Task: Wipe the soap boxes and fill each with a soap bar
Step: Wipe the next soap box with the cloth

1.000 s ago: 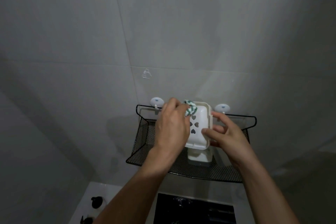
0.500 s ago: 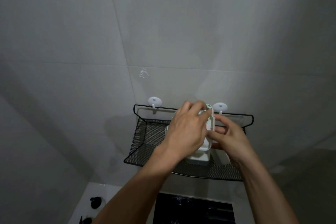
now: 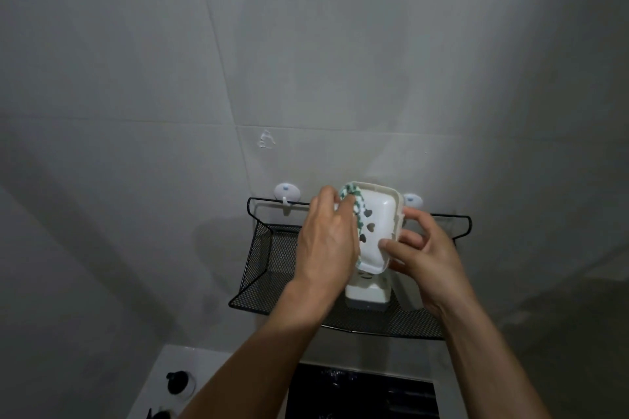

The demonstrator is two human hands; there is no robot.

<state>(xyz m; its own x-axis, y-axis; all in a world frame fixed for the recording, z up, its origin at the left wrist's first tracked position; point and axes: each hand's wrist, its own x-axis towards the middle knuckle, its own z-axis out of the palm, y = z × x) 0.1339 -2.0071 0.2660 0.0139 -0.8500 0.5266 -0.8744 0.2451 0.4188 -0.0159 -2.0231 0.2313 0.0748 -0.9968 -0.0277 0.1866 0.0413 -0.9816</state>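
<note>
Two hands are up in front of a black wire shelf (image 3: 269,258) that hangs on a grey tiled wall (image 3: 170,61). Between them is a white soap box (image 3: 381,224), tipped up so its inside faces us. It has little heart-shaped holes in the bottom.

The right hand (image 3: 425,248) holds the soap box by its right side. Its thumb is hooked over the near edge and its fingers curl round the back.

The left hand (image 3: 326,241) is bent round a green and white cloth (image 3: 350,196). It presses the cloth against the left side of the soap box. Most of the cloth is hidden under the hand, and only a strip shows along the top and left edge of the box.

Under the raised box, another white box (image 3: 367,294) sits on the wire shelf, partly hidden by the hands.

Two round white hooks (image 3: 287,191) on the wall hold the shelf up.

Down below there is a white counter (image 3: 177,367) with a small black knob (image 3: 177,378) on it, and a dark shiny square (image 3: 360,395) beside it
</note>
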